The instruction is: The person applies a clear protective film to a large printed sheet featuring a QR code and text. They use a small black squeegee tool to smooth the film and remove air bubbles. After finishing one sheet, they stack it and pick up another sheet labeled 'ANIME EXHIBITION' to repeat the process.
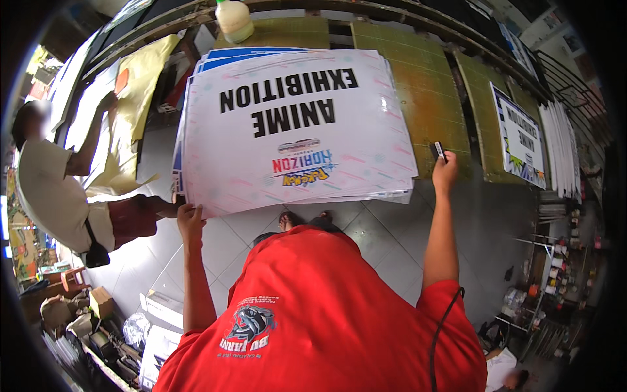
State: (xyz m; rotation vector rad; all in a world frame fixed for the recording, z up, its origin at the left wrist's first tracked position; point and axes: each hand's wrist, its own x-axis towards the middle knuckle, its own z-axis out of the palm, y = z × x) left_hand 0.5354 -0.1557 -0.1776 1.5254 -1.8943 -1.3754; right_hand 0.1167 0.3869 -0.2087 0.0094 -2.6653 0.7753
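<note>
A stack of large printed posters (248,163) lies on the worktable in front of me, its printing upside down from where I stand. The top sheet is pale with pink and blue flecks and bold black lettering; blue-edged sheets show beneath it. At the near left corner of the stack, my left hand (191,224) pinches the edge of the top poster. My right hand (445,168), just off the stack's right side, is closed around a small black object (437,151) with a white label. What kind of thing that is, I cannot make out.
Greenish boards (418,91) form the table, with gaps between them. A bottle of pale liquid (234,23) stands at the far edge. Another poster (519,134) lies at the right. A co-worker (55,189) bends over a yellowish sheet (147,72) at the left. Shelving (545,274) stands lower right.
</note>
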